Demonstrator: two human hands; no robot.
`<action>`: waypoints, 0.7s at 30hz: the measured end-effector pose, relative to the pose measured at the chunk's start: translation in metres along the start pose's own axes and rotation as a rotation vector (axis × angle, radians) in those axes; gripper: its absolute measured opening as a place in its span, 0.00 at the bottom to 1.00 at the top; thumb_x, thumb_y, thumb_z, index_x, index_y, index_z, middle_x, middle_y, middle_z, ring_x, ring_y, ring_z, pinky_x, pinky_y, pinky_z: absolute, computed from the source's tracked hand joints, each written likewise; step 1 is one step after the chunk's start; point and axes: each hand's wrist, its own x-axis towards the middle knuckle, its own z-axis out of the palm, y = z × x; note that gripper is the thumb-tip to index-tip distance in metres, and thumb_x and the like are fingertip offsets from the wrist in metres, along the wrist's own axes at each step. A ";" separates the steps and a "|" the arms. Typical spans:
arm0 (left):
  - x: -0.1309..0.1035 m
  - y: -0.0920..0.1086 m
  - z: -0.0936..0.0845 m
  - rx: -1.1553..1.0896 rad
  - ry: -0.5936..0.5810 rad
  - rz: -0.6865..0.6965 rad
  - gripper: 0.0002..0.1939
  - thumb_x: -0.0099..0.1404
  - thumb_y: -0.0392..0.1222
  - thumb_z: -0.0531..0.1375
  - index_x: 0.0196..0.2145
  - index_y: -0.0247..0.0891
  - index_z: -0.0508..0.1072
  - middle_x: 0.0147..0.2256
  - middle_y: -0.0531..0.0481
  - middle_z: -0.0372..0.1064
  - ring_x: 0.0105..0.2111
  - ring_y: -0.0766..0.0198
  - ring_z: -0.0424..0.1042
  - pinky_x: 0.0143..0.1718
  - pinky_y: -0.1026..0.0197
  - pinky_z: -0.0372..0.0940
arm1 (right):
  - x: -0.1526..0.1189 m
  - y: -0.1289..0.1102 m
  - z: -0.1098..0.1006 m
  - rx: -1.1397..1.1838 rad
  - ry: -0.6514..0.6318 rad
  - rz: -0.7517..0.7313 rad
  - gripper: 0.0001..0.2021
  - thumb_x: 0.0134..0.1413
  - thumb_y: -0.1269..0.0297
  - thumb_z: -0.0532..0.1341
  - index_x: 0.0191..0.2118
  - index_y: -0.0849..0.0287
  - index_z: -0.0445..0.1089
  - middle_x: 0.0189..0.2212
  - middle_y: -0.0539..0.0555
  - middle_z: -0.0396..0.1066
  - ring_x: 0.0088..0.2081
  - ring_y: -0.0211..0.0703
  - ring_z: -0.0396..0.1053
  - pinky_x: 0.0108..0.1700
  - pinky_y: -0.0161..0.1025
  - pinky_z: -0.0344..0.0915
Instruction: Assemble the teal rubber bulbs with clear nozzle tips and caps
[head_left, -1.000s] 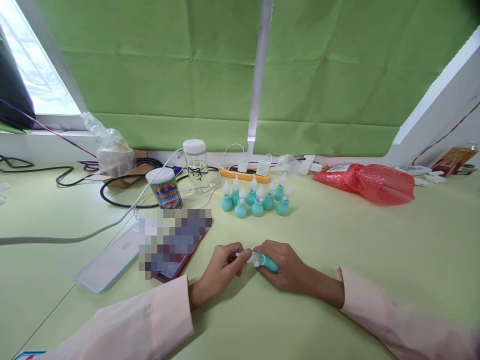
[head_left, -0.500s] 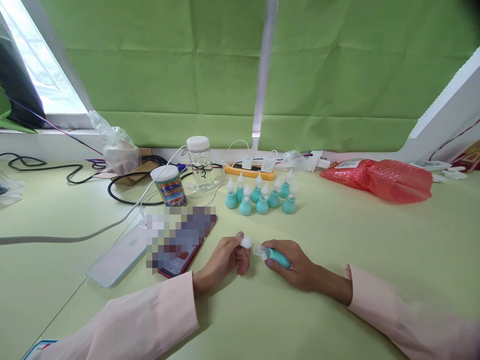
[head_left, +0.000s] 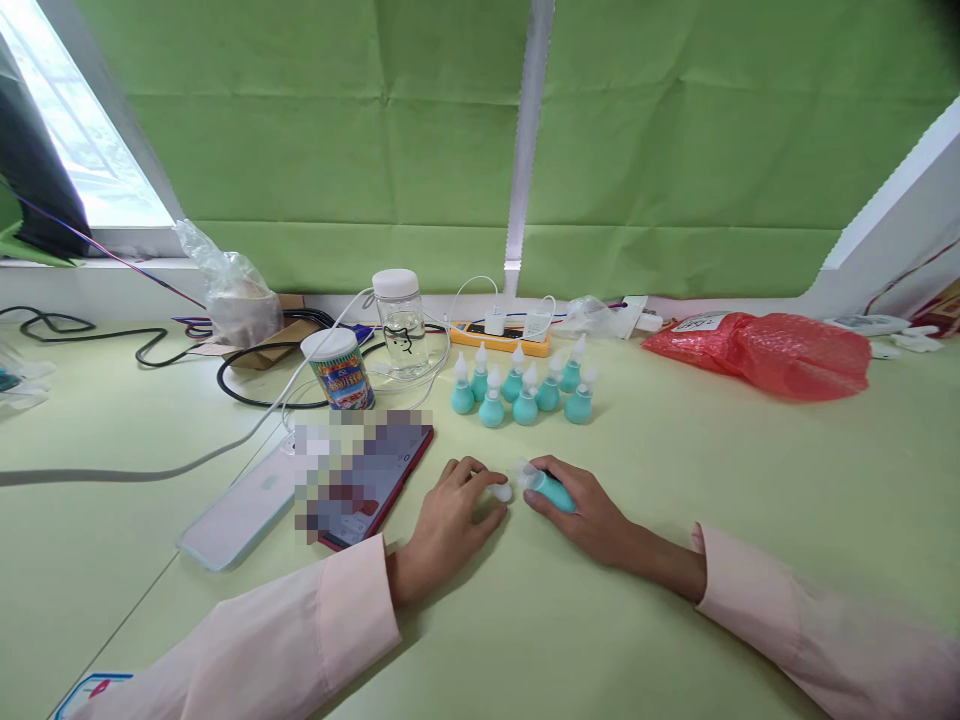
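Observation:
My right hand (head_left: 581,508) lies on the pale green table and grips a teal bulb with a clear nozzle (head_left: 550,488), lying on its side and pointing left. My left hand (head_left: 448,518) rests beside it, its fingertips pinching a small white cap (head_left: 500,491) a short gap from the nozzle's end. Just beyond my hands stand several upright teal bulbs with white tips (head_left: 523,393) in a cluster.
A red phone (head_left: 371,482) and a pale phone case (head_left: 241,508) lie left of my left hand. Behind stand a printed can (head_left: 338,371), a clear jar (head_left: 398,324), cables, an orange power strip (head_left: 499,339), and a red plastic bag (head_left: 769,352) at right.
The white cap came off the nozzle in my left hand. Both hands have since slid a little farther from me, and the left hand has lowered onto the table.

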 end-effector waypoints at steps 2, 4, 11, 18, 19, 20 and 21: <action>-0.001 0.001 0.001 -0.020 0.042 0.045 0.10 0.57 0.38 0.56 0.38 0.37 0.70 0.37 0.43 0.64 0.39 0.56 0.63 0.38 0.56 0.61 | 0.000 -0.002 -0.001 0.016 -0.043 -0.013 0.07 0.57 0.62 0.48 0.38 0.56 0.60 0.31 0.50 0.66 0.31 0.39 0.64 0.34 0.36 0.61; -0.002 0.003 0.000 -0.077 0.128 0.083 0.07 0.57 0.40 0.57 0.34 0.38 0.72 0.36 0.44 0.64 0.38 0.57 0.63 0.38 0.56 0.61 | -0.001 -0.003 -0.001 0.024 -0.060 -0.029 0.08 0.58 0.62 0.46 0.38 0.56 0.60 0.31 0.51 0.66 0.32 0.39 0.64 0.35 0.37 0.61; -0.002 0.006 -0.001 -0.293 0.180 0.046 0.10 0.57 0.43 0.57 0.23 0.37 0.72 0.23 0.49 0.67 0.28 0.62 0.62 0.29 0.61 0.59 | -0.005 -0.013 0.002 0.067 -0.107 -0.028 0.08 0.58 0.61 0.47 0.38 0.56 0.58 0.29 0.50 0.64 0.30 0.38 0.62 0.32 0.35 0.60; -0.003 0.004 0.000 -0.452 0.154 0.068 0.09 0.58 0.43 0.57 0.27 0.36 0.74 0.22 0.49 0.67 0.26 0.64 0.63 0.27 0.63 0.59 | -0.008 -0.014 0.001 0.144 -0.192 -0.019 0.08 0.60 0.60 0.44 0.38 0.56 0.56 0.26 0.48 0.62 0.26 0.36 0.59 0.30 0.34 0.58; -0.003 0.004 0.000 -0.454 0.159 0.067 0.10 0.58 0.43 0.57 0.27 0.36 0.75 0.22 0.49 0.67 0.26 0.64 0.63 0.27 0.63 0.60 | -0.008 -0.014 0.001 0.157 -0.207 -0.015 0.09 0.60 0.59 0.44 0.38 0.56 0.56 0.26 0.48 0.62 0.26 0.36 0.59 0.29 0.34 0.58; -0.003 0.004 0.000 -0.447 0.165 0.067 0.10 0.58 0.43 0.57 0.27 0.36 0.75 0.22 0.49 0.67 0.26 0.64 0.63 0.26 0.63 0.60 | -0.007 -0.013 0.001 0.168 -0.218 -0.012 0.09 0.60 0.59 0.44 0.38 0.56 0.56 0.26 0.48 0.63 0.25 0.36 0.59 0.29 0.34 0.58; -0.003 0.004 0.001 -0.434 0.169 0.064 0.10 0.58 0.43 0.56 0.27 0.36 0.75 0.22 0.49 0.67 0.26 0.64 0.63 0.26 0.63 0.60 | -0.007 -0.013 0.001 0.173 -0.221 -0.009 0.09 0.60 0.59 0.44 0.38 0.56 0.56 0.25 0.48 0.63 0.25 0.36 0.59 0.29 0.34 0.58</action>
